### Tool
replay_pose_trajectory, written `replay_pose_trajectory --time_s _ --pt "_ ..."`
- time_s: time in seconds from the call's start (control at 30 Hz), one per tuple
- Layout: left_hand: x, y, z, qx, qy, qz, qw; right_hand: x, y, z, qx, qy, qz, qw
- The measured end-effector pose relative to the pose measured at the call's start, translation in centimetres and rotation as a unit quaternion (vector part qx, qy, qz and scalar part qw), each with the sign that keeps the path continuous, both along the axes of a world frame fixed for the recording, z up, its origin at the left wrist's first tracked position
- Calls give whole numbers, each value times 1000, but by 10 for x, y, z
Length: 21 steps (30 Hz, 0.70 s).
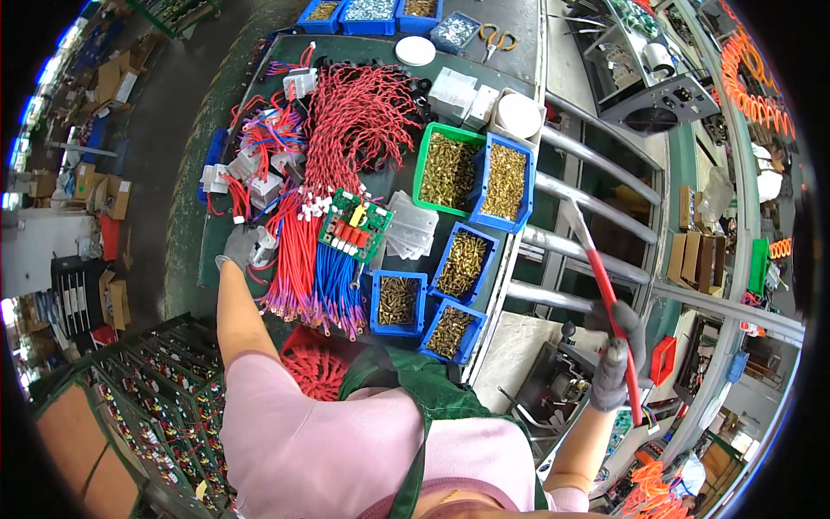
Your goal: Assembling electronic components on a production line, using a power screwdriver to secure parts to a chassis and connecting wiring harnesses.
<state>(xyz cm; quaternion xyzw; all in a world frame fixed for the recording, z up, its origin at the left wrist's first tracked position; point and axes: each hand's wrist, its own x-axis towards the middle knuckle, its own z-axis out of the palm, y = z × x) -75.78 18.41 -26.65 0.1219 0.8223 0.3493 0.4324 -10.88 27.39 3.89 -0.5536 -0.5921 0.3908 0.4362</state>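
Observation:
My left hand (243,245), in a grey glove, is at the left edge of the green bench, with its fingers closed round a small grey boxy part (262,248) with red wires by it. My right hand (617,356), gloved too, is out over the roller conveyor side, wrapped round a long red-handled tool (605,290) whose pale, tapering end points away from me. Bundled red and blue wires (298,268) with lugs lie beside my left hand. A green circuit board (354,227) with red components rests on top of them.
Blue bins (398,303) and a green bin (445,169) hold brass-coloured fasteners. Twisted red-black wires (354,121), clear plastic sheets (410,227) and scissors (496,41) lie on the bench. Metal rollers (596,208) run along its right; an open metal chassis (653,78) stands beyond.

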Motion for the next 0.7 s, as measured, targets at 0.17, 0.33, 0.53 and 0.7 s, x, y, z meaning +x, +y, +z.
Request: replay_pose_trajectory --time_s 0.17,0.33,0.53,0.7 --pt "43 8 37 -111 153 -125 974 -30 46 -26 -25 111 38 993" --pt "66 13 59 -184 192 -211 941 -46 97 -61 -19 136 29 990" --pt "109 50 111 -296 316 -321 842 -76 159 -61 -50 201 -5 978" --pt "78 30 70 -143 309 -324 883 -73 225 -91 -50 110 -41 992"
